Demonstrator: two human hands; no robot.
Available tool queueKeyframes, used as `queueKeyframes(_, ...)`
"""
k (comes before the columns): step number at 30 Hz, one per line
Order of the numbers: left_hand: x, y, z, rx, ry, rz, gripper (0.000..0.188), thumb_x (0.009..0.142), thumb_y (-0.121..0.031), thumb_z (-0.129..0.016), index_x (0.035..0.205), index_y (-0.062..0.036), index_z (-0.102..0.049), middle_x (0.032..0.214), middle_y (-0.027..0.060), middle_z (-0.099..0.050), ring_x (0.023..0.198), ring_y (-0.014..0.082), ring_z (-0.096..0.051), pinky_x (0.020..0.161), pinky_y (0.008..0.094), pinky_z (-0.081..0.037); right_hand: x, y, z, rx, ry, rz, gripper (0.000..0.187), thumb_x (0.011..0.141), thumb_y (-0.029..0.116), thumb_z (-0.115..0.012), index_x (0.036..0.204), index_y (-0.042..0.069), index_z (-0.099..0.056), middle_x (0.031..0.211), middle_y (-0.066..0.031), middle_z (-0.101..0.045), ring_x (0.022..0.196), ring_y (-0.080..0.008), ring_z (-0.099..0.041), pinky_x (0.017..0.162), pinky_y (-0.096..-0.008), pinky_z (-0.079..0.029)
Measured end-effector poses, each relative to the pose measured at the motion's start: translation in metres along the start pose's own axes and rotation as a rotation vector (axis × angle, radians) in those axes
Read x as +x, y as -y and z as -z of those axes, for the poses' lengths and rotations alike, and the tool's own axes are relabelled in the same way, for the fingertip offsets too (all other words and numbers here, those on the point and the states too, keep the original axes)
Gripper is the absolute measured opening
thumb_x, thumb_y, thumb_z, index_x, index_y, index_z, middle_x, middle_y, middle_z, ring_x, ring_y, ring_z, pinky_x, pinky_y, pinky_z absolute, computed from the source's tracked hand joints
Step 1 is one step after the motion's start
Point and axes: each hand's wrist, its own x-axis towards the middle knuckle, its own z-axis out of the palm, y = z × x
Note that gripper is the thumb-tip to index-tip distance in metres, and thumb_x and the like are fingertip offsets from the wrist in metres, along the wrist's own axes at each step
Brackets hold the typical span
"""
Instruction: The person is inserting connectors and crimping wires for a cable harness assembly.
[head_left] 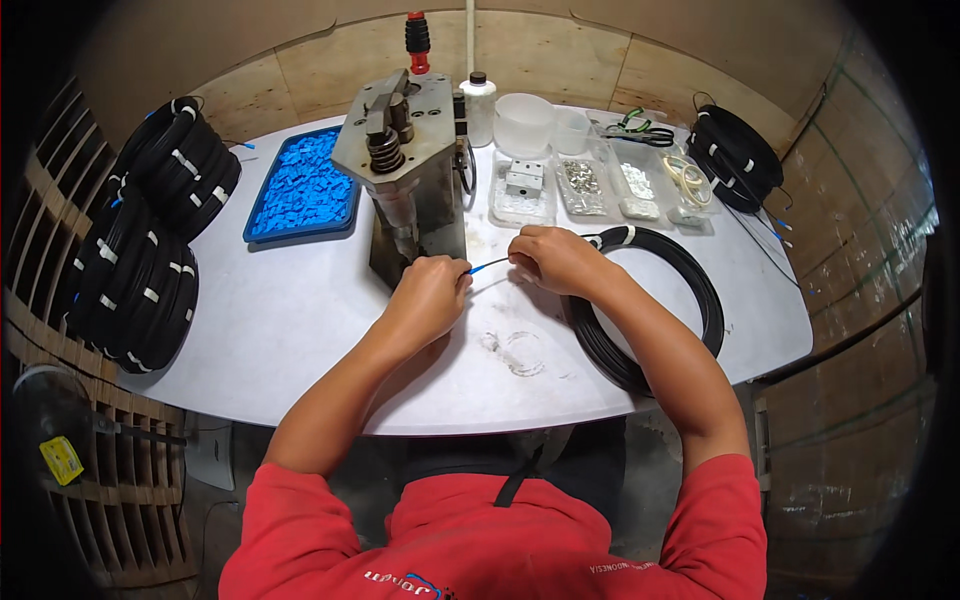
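Note:
My left hand [432, 290] is closed at the foot of the metal press [420, 150], its fingertips pinching the blue end piece [476, 269] of a thin black cable. To the right, my right hand [548, 257] pinches the same black cable [498, 262] a short way along. The cable stretches nearly straight between the two hands. By my right forearm a coil of black cable [705, 310] lies on the table, bound with white tape. What lies inside the left fingers and under the press head is hidden.
A blue tray [300, 238] of small blue pieces sits left of the press. Bundled black coils [135, 290] stack at the left edge; another bundle [735, 155] stands far right. Behind are a white bottle [479, 110], plastic tubs [523, 125] and boxes of small metal parts [583, 187].

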Motion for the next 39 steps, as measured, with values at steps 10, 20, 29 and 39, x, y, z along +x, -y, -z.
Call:
queueKeyframes(10, -0.025, 0.035, 0.024, -0.119, -0.197, 0.088, 0.017, 0.092, -0.012, -0.070, 0.101, 0.0012, -0.075, 0.086, 0.0215, -0.074, 0.071, 0.0312, -0.073, 0.068, 0.0375, -0.056, 0.025, 0.025, -0.011, 0.024, -0.033, 0.114, 0.014, 0.087, 0.012, -0.070, 0.097, 0.002, -0.068, 0.087, -0.0135, -0.067, 0.081, -0.0339, -0.067, 0.073, -0.0425, -0.055)
queueKeyframes(20, -0.033, 0.066, 0.030, -0.416, -0.020, 0.150, 0.017, 0.091, -0.012, -0.075, 0.098, 0.0025, -0.077, 0.081, 0.0099, -0.077, 0.072, 0.0126, -0.072, 0.066, 0.0268, -0.057, 0.051, 0.069, -0.043, 0.250, -0.144, 0.176, 0.026, 0.091, 0.027, -0.075, 0.108, 0.009, -0.070, 0.086, -0.0138, -0.069, 0.078, -0.0325, -0.068, 0.070, -0.0413, -0.054)
queueKeyframes(29, -0.032, 0.073, 0.033, -0.425, -0.084, 0.229, 0.016, 0.092, -0.005, -0.071, 0.103, 0.0053, -0.076, 0.085, 0.0107, -0.077, 0.076, 0.0122, -0.072, 0.069, 0.0263, -0.058, 0.044, 0.045, -0.035, 0.215, -0.129, 0.075, 0.014, 0.092, 0.014, -0.071, 0.102, 0.005, -0.067, 0.090, -0.0150, -0.065, 0.081, -0.0345, -0.067, 0.071, -0.0410, -0.054)
queueKeyframes(39, -0.031, 0.083, 0.027, -0.488, -0.142, 0.212, 0.018, 0.093, 0.003, -0.063, 0.109, 0.0070, -0.071, 0.093, 0.0136, -0.077, 0.086, 0.0156, -0.073, 0.078, 0.0285, -0.058, 0.043, 0.043, -0.047, 0.290, -0.219, 0.136, 0.025, 0.089, 0.004, -0.070, 0.113, 0.012, -0.070, 0.096, -0.0132, -0.065, 0.081, -0.0336, -0.068, 0.070, -0.0408, -0.057)
